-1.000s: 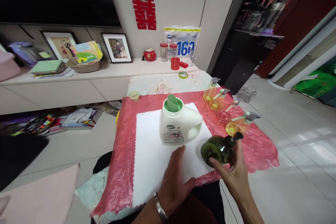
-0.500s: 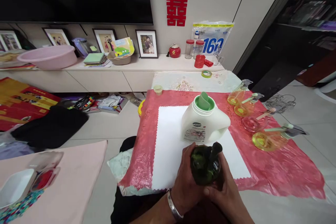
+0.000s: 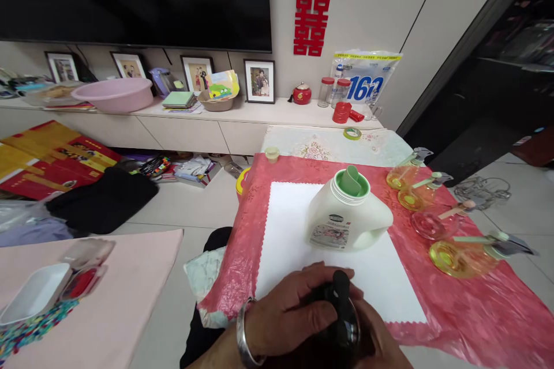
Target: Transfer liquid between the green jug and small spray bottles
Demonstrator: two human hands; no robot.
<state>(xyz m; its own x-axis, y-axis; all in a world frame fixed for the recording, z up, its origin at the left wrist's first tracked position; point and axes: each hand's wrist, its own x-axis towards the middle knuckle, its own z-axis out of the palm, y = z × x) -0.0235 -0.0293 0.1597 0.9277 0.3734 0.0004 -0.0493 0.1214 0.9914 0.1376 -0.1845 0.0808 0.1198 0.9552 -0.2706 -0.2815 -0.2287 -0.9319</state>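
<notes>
A dark bottle (image 3: pixel 346 328) with a black pump-like top is at the near edge of the table, low in the view. My left hand (image 3: pixel 288 314), with a silver bangle at the wrist, curls over the bottle's upper left side, its thumb lying near the black top. Around the right side of the same bottle is my right hand (image 3: pixel 381 334), mostly cut off by the bottom edge. Just beyond stands an open white detergent jug (image 3: pixel 346 219) with a green spout, upright on a white scallop-edged sheet (image 3: pixel 283 230). The bottle's lower part is hidden.
Several clear pump bottles with yellow or pink liquid, such as one yellow bottle (image 3: pixel 459 256), line the right of the red table cover (image 3: pixel 242 242). A green tape roll (image 3: pixel 352 134) and a small cup (image 3: pixel 272 154) lie toward the back. A pink-covered surface (image 3: pixel 142 277) is at left.
The dark bottle has come lower and closer to me. My left hand has shifted from its side to over its upper part. The view has turned slightly left.
</notes>
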